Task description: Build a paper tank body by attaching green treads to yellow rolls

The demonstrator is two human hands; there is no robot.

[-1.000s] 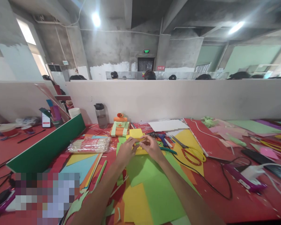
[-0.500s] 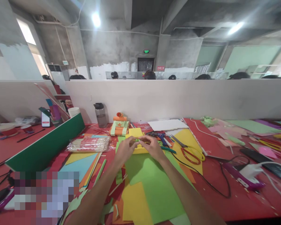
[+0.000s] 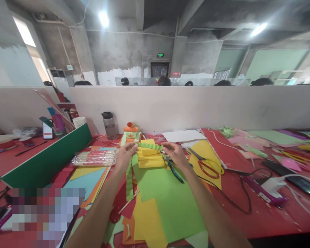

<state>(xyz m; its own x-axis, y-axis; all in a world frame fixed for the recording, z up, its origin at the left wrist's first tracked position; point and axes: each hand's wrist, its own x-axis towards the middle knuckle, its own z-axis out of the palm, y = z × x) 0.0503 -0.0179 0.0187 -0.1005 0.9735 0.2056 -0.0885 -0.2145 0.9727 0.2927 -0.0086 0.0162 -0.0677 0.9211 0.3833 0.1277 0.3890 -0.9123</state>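
Observation:
A crinkled green paper strip (image 3: 150, 146) is stretched between my two hands. My left hand (image 3: 126, 153) pinches its left end and my right hand (image 3: 173, 151) pinches its right end. Just below the strip sits a folded yellow paper piece (image 3: 152, 162) with tube-like rolls. Pliers with teal handles (image 3: 176, 172) lie beside it, under my right hand. A second pleated green strip (image 3: 129, 182) hangs down the left side of the large green paper sheet (image 3: 175, 203). Behind my left hand stands an orange and pale green paper model (image 3: 131, 135) with a star.
Scissors (image 3: 208, 163) with red and yellow handles rest on yellow paper at the right. Bagged white sticks (image 3: 95, 157) lie left, near a green divider (image 3: 51, 155). A water bottle (image 3: 109, 125) stands against the white partition (image 3: 183, 106). A purple power strip (image 3: 266, 193) lies right.
My hands have moved apart from close together, and the green strip now spans between them. The yellow rolls and the pliers show more fully. The view has shifted slightly.

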